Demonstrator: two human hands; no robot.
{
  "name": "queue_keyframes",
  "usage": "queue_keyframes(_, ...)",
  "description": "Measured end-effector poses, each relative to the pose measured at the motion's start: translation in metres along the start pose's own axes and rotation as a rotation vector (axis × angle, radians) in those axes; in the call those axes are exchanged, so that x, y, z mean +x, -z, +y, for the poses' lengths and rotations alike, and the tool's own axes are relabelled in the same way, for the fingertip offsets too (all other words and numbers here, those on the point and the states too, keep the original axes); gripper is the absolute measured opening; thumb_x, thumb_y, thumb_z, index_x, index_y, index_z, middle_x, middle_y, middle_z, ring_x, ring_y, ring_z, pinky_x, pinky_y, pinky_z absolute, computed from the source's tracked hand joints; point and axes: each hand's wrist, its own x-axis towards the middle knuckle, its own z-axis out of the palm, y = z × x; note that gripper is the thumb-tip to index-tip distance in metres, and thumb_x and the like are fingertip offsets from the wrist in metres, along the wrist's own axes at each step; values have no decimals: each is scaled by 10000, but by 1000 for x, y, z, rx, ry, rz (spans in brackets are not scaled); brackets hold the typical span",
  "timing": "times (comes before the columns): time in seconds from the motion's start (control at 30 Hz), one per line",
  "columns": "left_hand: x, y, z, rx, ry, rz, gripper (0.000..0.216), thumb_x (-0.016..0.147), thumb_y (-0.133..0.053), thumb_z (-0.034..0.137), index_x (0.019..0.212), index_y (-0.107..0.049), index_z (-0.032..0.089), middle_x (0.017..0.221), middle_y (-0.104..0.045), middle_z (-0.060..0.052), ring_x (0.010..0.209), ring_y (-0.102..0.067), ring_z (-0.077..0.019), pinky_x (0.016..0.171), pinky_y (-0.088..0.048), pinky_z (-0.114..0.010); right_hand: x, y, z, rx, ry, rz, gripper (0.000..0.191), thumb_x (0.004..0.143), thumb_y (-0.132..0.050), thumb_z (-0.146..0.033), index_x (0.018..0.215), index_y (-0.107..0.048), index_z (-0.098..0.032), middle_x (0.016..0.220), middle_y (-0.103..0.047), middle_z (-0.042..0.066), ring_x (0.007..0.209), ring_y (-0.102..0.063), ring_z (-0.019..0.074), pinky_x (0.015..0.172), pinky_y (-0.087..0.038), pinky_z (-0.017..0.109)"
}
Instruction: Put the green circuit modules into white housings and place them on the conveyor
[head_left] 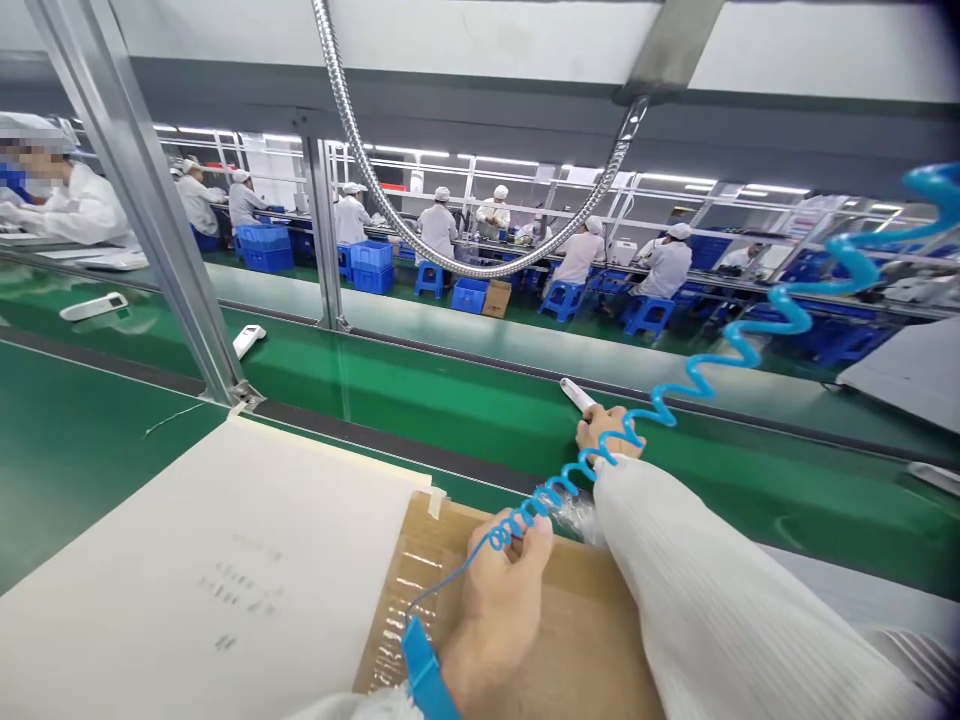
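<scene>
- The left hand (pixel 499 600) is resting over a brown cardboard sheet (pixel 585 640) at the bottom center of the frame, with a blue wrist strap (pixel 424 670) wrapped around its wrist.
- Its fingers (pixel 536 540) are curling close together beside a blue coiled cord (pixel 735 360), which is crossing them; whether they are gripping it cannot be told.
- A crinkled clear plastic film (pixel 394 625) is lying on the cardboard, and a bunched piece of it (pixel 570 515) is showing just under the right forearm.
- A white paper sheet (pixel 202 570) with small printed lines is lying at the lower left, overlapping the cardboard's edge.
- The right hand (pixel 607 430), in a ribbed white sleeve (pixel 697 590), is closing around the lower end of a slim white handheld device (pixel 576 394) at the center right.
- That device is sitting just above a green conveyor belt (pixel 450 420), and two similar white devices (pixel 247 340) are lying further left on the belt, one of them at the left edge (pixel 94 306).
- A braided steel hose (pixel 450 262) is looping across the upper center, beside an aluminium post (pixel 142 200).
- Beyond them, co-workers (pixel 439 228) in white coats and caps are sitting along a far line, among blue bins (pixel 262 248) and blue stools (pixel 562 300).
</scene>
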Motion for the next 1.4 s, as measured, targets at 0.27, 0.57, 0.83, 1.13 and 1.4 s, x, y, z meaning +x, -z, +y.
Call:
queue_keyframes(0.27,-3,1,5,53,8,-10,356,903,-520,497,746,-591,186,672,-482,12,665,-437,-143,686,-351,-287,1,8,11,16,-2,-133,294,911,-479,-258,1072,-724,-231,1169,-651,164,1088,-598,316,888,-456,483)
queue_keyframes(0.57,-6,1,11,95,17,-7,353,898,-531,491,724,-589,189,720,-572,-11,713,-505,-160,696,-371,-287,1,8,0,37,88,-157,354,928,-486,-264,1206,-697,-323,1352,-569,123,1224,-529,329,958,-425,542)
queue_keyframes(0.83,-8,2,12,178,-57,10,333,921,-517,456,764,-626,183,734,-626,-15,709,-555,-162,688,-405,-284,-13,45,-16,211,136,-199,275,917,-537,-284,1009,-788,-223,1091,-710,129,1087,-621,323,908,-446,414)
queue_keyframes(1.13,-8,14,4,596,-641,188,483,818,-599,114,1292,-561,202,1367,-568,-139,1300,-467,-325,1083,-359,-498,-127,158,-14,886,257,-738,354,809,-694,-515,1001,-778,-229,948,-738,76,892,-636,247,812,-499,367)
queue_keyframes(1.4,-13,8,18,146,-67,-331,177,915,-527,354,970,-575,193,755,-676,-20,438,-503,-97,442,-382,-224,-188,144,11,823,320,-268,399,842,-643,-601,1046,-693,-262,953,-713,55,882,-621,245,857,-465,404)
